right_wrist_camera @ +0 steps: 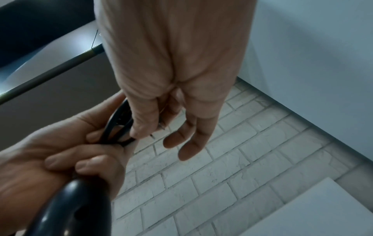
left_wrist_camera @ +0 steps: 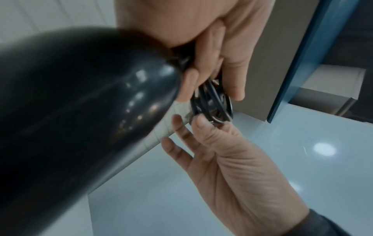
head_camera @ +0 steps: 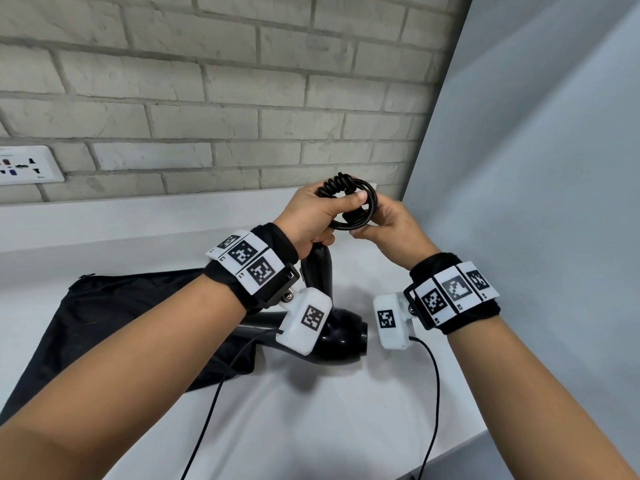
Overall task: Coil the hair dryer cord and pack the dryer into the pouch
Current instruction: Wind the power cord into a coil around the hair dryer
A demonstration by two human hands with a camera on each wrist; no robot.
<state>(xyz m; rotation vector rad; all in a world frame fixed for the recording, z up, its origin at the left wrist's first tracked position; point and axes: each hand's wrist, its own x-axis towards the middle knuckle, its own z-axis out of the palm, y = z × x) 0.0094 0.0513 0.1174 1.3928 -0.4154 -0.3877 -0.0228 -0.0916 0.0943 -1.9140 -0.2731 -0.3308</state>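
A black hair dryer (head_camera: 334, 336) hangs over the white counter, handle up, its body partly hidden by my left wrist camera. My left hand (head_camera: 320, 216) grips the handle's end together with the coiled black cord (head_camera: 362, 206), thumb laid across the loops. My right hand (head_camera: 393, 226) pinches the coil's lower edge between thumb and forefinger, the other fingers straight. In the left wrist view the handle (left_wrist_camera: 80, 111) fills the left and the loops (left_wrist_camera: 212, 103) sit between both hands. In the right wrist view the cord (right_wrist_camera: 117, 127) shows between the thumbs. The black pouch (head_camera: 121, 323) lies flat at left.
The white counter (head_camera: 311, 427) runs to a brick wall (head_camera: 242, 98) with a socket plate (head_camera: 27, 166) at left. A pale side panel (head_camera: 536, 168) closes the right. Thin wrist-camera cables (head_camera: 434, 393) hang toward the counter's near edge.
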